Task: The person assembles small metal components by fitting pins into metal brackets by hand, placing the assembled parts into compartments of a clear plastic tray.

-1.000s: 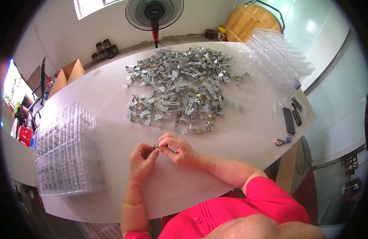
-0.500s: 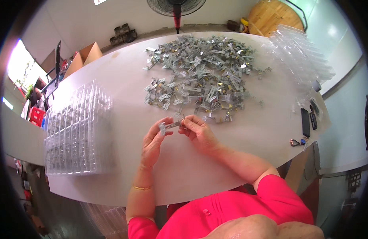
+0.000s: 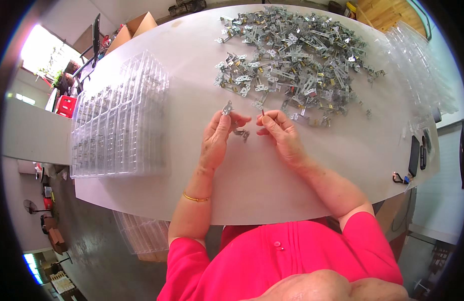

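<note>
My left hand (image 3: 215, 141) pinches a small silver metal bracket (image 3: 227, 107) between thumb and fingers, its end with holes standing above the thumb. A second bent metal end (image 3: 243, 134) sticks out below the same fingers; whether it belongs to the same bracket is hidden by the hand. A short gap to the right, my right hand (image 3: 286, 139) is closed in a pinch on a thin, dark reddish pin-like piece (image 3: 263, 113). Just beyond both hands lies a large heap of similar metal brackets (image 3: 297, 60), silver with some brass-coloured bits.
Stacked clear plastic trays (image 3: 119, 120) holding metal parts stand on the left of the white table (image 3: 191, 65). More clear trays (image 3: 407, 65) lie at the far right. Near the right edge are a black phone-like object (image 3: 414, 155) and keys (image 3: 400, 177).
My hands have moved apart; both were at one bracket before, and now the right holds the thin piece away from it. My view has shifted, so the table appears higher and further left.
</note>
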Available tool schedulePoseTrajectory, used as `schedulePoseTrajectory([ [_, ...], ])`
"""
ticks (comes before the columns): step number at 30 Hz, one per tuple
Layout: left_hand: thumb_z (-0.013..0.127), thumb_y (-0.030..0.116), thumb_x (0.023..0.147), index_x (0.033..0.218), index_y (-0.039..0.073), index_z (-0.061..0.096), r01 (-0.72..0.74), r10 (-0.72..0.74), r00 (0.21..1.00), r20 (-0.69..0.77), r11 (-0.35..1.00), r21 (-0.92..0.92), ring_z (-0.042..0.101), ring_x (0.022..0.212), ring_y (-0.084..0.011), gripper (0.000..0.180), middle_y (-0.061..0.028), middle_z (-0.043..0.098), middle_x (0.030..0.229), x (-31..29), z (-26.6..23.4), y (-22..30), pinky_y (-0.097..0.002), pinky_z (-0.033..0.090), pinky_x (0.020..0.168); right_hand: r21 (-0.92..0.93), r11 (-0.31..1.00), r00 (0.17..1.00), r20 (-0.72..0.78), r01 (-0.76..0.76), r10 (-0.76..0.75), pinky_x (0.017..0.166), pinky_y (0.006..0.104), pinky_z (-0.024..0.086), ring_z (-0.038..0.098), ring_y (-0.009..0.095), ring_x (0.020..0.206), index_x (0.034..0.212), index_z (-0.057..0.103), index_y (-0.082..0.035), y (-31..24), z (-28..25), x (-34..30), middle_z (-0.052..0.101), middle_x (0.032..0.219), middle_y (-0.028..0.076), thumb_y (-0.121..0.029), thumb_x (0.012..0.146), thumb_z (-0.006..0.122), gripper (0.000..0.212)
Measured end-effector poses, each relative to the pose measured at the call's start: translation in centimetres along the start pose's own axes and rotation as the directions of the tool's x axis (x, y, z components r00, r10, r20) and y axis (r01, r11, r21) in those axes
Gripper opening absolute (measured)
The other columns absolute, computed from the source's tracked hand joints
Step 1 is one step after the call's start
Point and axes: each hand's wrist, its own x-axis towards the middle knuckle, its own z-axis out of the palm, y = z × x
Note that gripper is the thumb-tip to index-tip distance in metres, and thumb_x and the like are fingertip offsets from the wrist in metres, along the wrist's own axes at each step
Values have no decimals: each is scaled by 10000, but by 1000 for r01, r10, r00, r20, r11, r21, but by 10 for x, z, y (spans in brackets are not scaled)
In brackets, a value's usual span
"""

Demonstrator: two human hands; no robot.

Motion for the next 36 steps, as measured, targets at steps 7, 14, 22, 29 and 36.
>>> schedulePoseTrajectory([
  [7,470,307,1068,948,34,597,162,-160,987,-27,980,113,563,607,-119,324,-22,580,706,-3,3,8,-263,457,583,-117,993,991,136,22,-6,551,207,405,500,41,606,1065,636,-91,-12,1,-7,564,702,-40,-208,1007,621,132],
  [14,473,308,1065,898,54,604,171,-175,985,-11,951,259,479,548,-72,331,4,543,665,-4,5,11,-217,360,508,-261,964,992,123,58,-26,575,204,426,506,33,639,1032,652,-72,-15,6,-10,565,727,-53,-193,1001,628,128],
  [22,526,255,1047,864,39,595,44,-29,999,-38,872,487,434,561,-59,291,20,518,651,-4,3,7,-226,345,502,-345,936,993,116,71,-32,582,209,437,527,34,653,1053,641,-61,-14,4,-9,572,735,-48,-182,992,637,135],
  [29,588,163,1008,856,26,583,-152,129,988,82,766,624,461,592,-78,204,-6,515,645,-4,3,-2,-256,390,528,-293,948,986,138,126,-88,583,221,437,534,49,646,1119,591,-53,-14,8,-12,560,707,-23,-113,995,602,138],
  [36,624,130,968,860,8,555,-244,186,969,160,676,695,498,579,-262,177,-145,532,686,-6,7,-2,-357,433,555,-524,790,948,161,318,-275,622,238,457,537,75,678,1027,633,-47,-9,6,-10,565,754,-17,-101,971,638,78],
])
